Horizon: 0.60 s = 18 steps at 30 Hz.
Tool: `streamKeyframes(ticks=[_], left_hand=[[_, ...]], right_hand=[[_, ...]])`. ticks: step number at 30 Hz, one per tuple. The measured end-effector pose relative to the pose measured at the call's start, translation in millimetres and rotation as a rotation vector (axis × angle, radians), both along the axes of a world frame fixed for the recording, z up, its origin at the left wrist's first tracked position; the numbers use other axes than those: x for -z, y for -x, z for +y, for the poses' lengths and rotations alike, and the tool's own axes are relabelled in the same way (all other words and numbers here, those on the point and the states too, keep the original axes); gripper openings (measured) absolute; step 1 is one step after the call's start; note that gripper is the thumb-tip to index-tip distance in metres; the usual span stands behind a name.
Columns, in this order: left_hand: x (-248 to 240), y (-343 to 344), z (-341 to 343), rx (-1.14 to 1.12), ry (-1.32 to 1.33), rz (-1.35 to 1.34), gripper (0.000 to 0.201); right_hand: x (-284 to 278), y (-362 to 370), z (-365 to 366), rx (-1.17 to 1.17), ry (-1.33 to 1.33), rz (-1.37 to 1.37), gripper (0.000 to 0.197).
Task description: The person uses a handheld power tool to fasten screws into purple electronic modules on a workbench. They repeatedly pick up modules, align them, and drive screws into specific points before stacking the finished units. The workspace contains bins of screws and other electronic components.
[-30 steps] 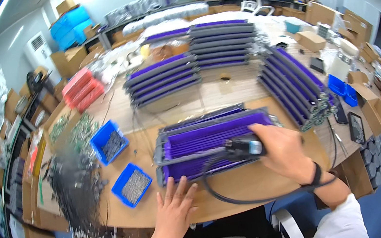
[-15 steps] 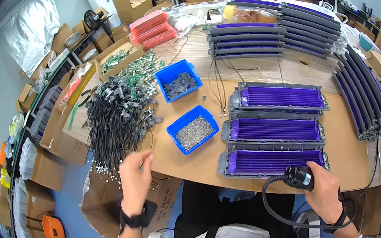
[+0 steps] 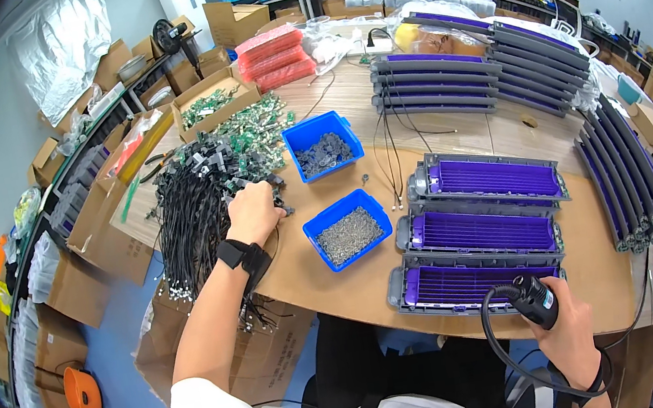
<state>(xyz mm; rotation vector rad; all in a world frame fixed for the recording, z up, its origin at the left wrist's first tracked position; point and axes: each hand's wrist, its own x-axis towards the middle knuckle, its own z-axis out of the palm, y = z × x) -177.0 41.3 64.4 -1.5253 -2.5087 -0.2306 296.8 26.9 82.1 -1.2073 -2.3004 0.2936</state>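
Observation:
My left hand (image 3: 255,215) reaches onto the right edge of a pile of black cables (image 3: 191,203) with grey connectors. Its fingers are bent together among the connectors; what they pinch is hidden. In my right hand (image 3: 567,330) is a black corded electric screwdriver (image 3: 537,301), held at the table's front edge. Just beyond it lie three grey frames with purple slatted insides: a near one (image 3: 473,283), a middle one (image 3: 478,232) and a far one (image 3: 492,179). Between the pile and the frames stand a blue bin of small metal screws (image 3: 350,236) and a blue bin of dark grey parts (image 3: 325,154).
Green circuit boards (image 3: 252,126) lie behind the cable pile, some in a cardboard tray (image 3: 243,98). Pink wrapped packs (image 3: 275,58) stand at the back. Grey-purple bars are stacked far right (image 3: 435,82) and along the right edge (image 3: 623,168). Thin loose wires (image 3: 392,160) cross the table.
My left hand has moved forward and right, from the table's front edge onto the cable pile. The right hand still holds the screwdriver, slightly shifted. The whole view has tilted a little.

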Motion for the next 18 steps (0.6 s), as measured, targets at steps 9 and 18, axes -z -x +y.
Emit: streamKeyframes(ticks=[9, 18], left_hand=[[-24, 4, -6, -0.023, -0.207, -0.226, 0.017], [-109, -13, -81, 0.424, -0.917, -1.037, 0.015]], right_hand=[[-1, 6, 3, -0.029, 0.026, 0.027, 0.057], [-5, 18, 14, -0.126, 0.097, -0.121, 0.058]])
